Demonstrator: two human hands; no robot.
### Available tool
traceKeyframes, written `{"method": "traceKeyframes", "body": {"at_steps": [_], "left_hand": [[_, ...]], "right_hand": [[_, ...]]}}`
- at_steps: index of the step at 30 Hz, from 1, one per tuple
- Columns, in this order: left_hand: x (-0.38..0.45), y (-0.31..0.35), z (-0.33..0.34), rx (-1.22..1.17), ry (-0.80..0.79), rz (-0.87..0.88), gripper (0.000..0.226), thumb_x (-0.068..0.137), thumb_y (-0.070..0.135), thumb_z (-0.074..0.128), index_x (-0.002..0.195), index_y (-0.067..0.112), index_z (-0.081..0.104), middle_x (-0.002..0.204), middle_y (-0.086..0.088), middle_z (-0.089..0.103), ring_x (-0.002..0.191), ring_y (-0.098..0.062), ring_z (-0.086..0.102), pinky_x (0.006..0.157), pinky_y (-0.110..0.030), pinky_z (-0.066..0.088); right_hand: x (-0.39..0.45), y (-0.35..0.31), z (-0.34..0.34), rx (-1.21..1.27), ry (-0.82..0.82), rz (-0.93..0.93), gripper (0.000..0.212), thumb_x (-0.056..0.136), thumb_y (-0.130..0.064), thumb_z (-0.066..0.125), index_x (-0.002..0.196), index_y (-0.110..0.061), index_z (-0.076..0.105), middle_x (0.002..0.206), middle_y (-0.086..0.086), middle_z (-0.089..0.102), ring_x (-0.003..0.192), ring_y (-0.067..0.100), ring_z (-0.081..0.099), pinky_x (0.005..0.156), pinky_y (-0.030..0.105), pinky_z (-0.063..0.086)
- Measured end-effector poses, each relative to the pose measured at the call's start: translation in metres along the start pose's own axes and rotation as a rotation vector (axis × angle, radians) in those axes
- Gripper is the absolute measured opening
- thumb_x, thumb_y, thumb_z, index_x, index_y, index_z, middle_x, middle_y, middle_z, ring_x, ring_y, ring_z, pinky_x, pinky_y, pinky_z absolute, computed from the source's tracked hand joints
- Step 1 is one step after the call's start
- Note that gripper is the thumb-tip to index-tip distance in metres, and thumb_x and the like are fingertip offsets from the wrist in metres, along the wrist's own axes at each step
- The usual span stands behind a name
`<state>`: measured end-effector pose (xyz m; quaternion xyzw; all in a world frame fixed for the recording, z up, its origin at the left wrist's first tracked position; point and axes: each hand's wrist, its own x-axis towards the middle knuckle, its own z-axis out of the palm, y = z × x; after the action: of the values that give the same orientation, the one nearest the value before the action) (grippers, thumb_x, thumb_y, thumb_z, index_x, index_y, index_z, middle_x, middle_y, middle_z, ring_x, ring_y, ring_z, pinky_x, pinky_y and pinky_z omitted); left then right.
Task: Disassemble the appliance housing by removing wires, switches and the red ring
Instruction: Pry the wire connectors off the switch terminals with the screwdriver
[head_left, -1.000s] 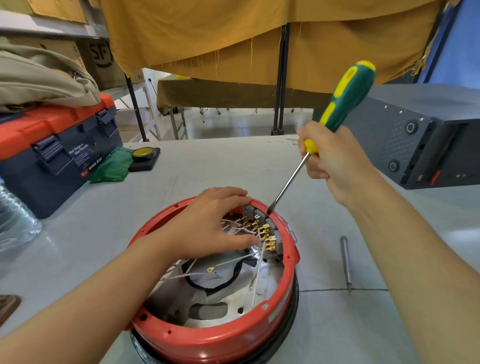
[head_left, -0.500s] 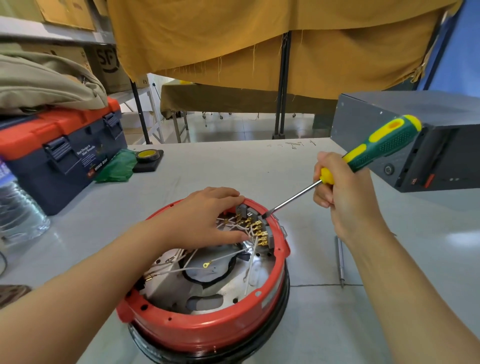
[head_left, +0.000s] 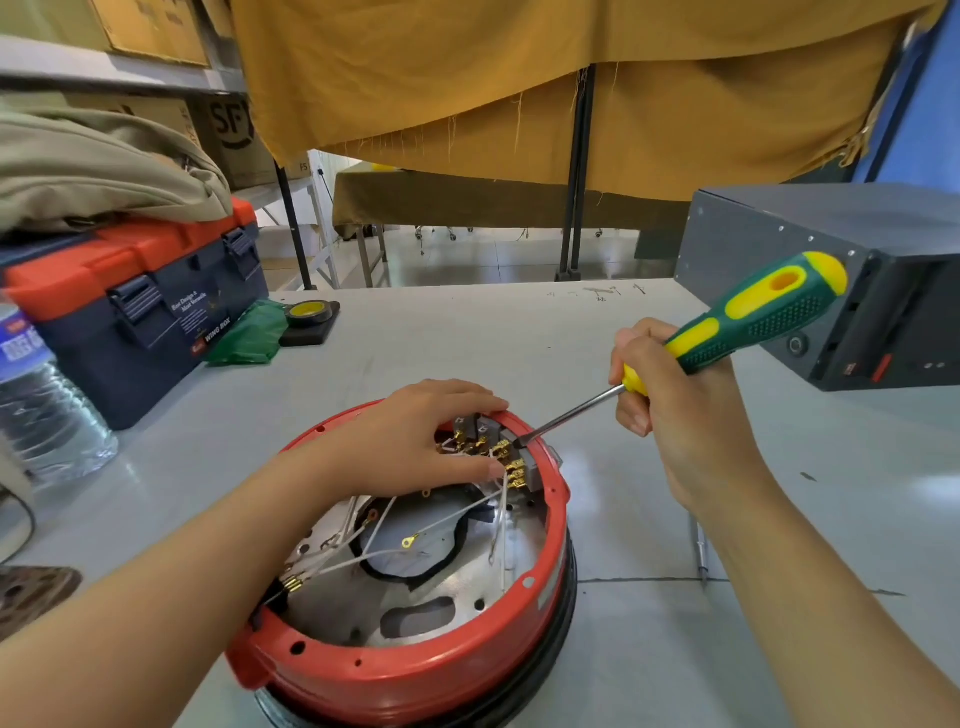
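1. Appliance housing (head_left: 415, 670): stood upside-down on the grey table (head_left: 649, 649), near the front edge, with its inside exposed. The red ring (head_left: 558, 525) was still seated round the rim.
2. Switches (head_left: 491, 441): a grey block with brass terminals, mounted inside the far rim. White wires (head_left: 457, 514) ran from it across the metal base plate, some ending in loose ring lugs.
3. Left hand (head_left: 415, 441): lay over the far rim, fingers lightly curled, thumb pressing near the terminals. Whether it pinched a wire could not be told.
4. Right hand (head_left: 675, 410): fingers wrapped round the green-and-yellow screwdriver (head_left: 748, 317), its tip set at the rim beside the switch block.
5. Risk, judged: a slip of the tip would drive it toward the left thumb, which lay just beside it.
6. Risk, judged: hard levering could crack the switch body or the ring's edge.
7. Risk, judged: the housing, braced by one hand only, could skid or tip.
8. Spare driver bit (head_left: 698, 551): lay on the table under the right forearm and could be knocked off.
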<state>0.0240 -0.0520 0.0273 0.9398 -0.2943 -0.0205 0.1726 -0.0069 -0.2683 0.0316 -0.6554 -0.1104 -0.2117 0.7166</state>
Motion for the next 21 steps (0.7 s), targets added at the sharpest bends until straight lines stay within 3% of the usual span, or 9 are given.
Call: {"method": "traceKeyframes", "body": {"at_steps": [3,7,11,16,21], "left_hand": [[-0.003,-0.003,0.004,-0.045,0.044,0.011,0.063,0.078,0.061,0.059,0.136,0.043,0.043,0.142,0.018,0.04,0.131,-0.002,0.033,0.112,-0.027,0.026],[-0.003,-0.003,0.006,-0.031,0.057,0.023,0.063,0.079,0.059,0.059,0.137,0.042,0.042,0.144,0.016,0.039,0.132,-0.002,0.031,0.11,-0.024,0.023],[-0.003,-0.002,0.006,-0.02,0.057,0.03,0.063,0.081,0.058,0.059,0.139,0.041,0.04,0.146,0.016,0.037,0.134,-0.002,0.029,0.111,-0.024,0.022],[-0.003,-0.002,0.007,-0.007,0.054,0.039,0.064,0.082,0.058,0.057,0.14,0.041,0.038,0.148,0.015,0.035,0.135,-0.003,0.028,0.113,-0.027,0.022],[-0.004,-0.004,0.007,0.002,0.059,0.068,0.066,0.081,0.056,0.061,0.14,0.039,0.037,0.147,0.016,0.036,0.134,-0.001,0.027,0.11,-0.022,0.02]], "right_hand": [[-0.001,0.001,0.002,-0.034,-0.005,-0.034,0.029,0.078,-0.02,0.051,0.05,-0.015,0.047,0.05,0.004,0.035,0.038,0.009,0.029,0.039,0.019,0.025],[-0.005,0.001,0.006,-0.138,-0.054,-0.138,0.028,0.075,-0.033,0.053,0.054,-0.016,0.047,0.043,-0.008,0.038,0.039,0.006,0.034,0.042,0.015,0.029],[-0.009,0.001,0.01,-0.174,-0.072,-0.212,0.029,0.083,-0.024,0.052,0.057,-0.012,0.045,0.041,-0.013,0.039,0.04,0.005,0.036,0.045,0.01,0.029],[-0.015,-0.002,0.014,-0.279,-0.061,-0.301,0.045,0.08,-0.038,0.047,0.062,0.003,0.046,0.047,-0.006,0.038,0.045,0.006,0.036,0.048,0.009,0.029],[-0.018,-0.004,0.015,-0.342,-0.09,-0.343,0.04,0.083,-0.034,0.048,0.061,0.0,0.047,0.052,-0.005,0.042,0.047,0.004,0.041,0.049,0.007,0.03]]}}
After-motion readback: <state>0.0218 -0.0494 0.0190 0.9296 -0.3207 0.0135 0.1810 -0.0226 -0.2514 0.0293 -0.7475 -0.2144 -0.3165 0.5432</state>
